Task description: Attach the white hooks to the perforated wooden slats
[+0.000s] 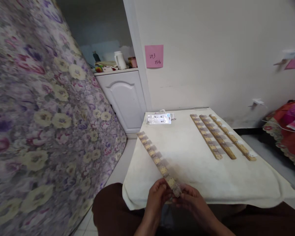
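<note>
A long narrow wooden-looking strip point(157, 160) lies slantwise on the cloth-covered table, its far end toward the back left. Yellowish blocks and small clear pieces alternate along it. My left hand point(155, 197) is closed at the left side of its near end, fingertips against the edge. From the right, my right hand point(193, 198) pinches the corner of the same end, beside a clear, crinkled-looking piece point(177, 190). Some fingertips are hidden under the strip. Three similar strips, a left one point(206, 137), a middle one point(217, 137) and a right one point(232, 137), rest side by side at right.
A clear plastic package point(158, 119) lies at the table's back left. The white tablecloth point(186, 157) hangs over the front edge above my knees. A floral curtain point(51, 131) stands close on the left, with a white cabinet point(125, 95) behind and a wall at the back.
</note>
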